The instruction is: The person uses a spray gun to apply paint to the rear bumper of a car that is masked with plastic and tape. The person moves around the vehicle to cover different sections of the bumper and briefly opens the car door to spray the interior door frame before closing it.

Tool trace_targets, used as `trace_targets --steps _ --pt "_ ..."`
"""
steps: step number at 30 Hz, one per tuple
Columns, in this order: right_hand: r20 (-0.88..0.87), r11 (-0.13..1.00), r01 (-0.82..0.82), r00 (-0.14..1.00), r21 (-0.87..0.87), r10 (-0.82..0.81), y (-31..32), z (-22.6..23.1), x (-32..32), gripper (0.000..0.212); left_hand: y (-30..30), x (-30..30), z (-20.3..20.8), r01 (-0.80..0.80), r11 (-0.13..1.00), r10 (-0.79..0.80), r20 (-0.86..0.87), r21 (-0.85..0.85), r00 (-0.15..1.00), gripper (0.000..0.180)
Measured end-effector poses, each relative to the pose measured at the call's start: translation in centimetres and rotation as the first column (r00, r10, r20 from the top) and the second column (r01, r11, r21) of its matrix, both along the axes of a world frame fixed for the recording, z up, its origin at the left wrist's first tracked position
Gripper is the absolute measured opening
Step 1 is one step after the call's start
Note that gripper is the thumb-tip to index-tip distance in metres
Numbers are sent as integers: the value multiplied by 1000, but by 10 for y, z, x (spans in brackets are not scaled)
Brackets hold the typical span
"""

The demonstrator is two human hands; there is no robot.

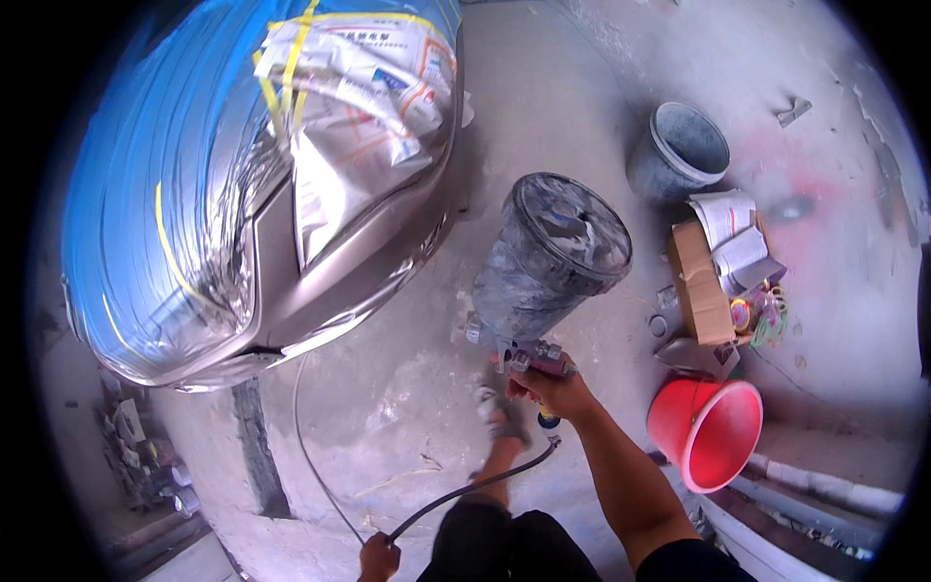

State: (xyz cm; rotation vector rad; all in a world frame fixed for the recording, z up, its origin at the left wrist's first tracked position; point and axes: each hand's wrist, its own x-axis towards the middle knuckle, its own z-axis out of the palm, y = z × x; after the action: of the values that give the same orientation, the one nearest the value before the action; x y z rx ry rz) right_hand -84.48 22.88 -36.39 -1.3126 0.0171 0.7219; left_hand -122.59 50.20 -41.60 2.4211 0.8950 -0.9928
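My right hand [545, 386] is closed round the handle of a spray gun [529, 357]. A large, tapered grey cup [529, 272], crusted with dried paint, stands tilted over the gun; its flaking top faces up. A dark air hose [475, 495] joins the gun below the handle and curves to my left hand [379, 558], which is closed on it at the lower edge. Left of the cup is the bare silver bumper [359, 262] of a car, apart from the gun. Blue film [136, 175] and taped-on printed paper [364, 107] cover other parts of the car.
A grey bin [669, 160] stands at the upper right. Below it are a cardboard box [693, 281] with papers and tape rolls, and a red bucket [669, 417] tipped sideways. More hose [305, 436] trails over the floor. Clutter [145, 436] lies at far left.
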Motion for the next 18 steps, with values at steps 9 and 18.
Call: trace_targets --steps 9,18 --pt "115 969 -91 986 -231 120 -58 28 190 15 -85 133 -61 91 975 -82 55 -205 995 24" --pt "315 928 286 927 -239 -205 -95 100 363 16 -183 268 -15 -17 966 33 58 -258 998 31"
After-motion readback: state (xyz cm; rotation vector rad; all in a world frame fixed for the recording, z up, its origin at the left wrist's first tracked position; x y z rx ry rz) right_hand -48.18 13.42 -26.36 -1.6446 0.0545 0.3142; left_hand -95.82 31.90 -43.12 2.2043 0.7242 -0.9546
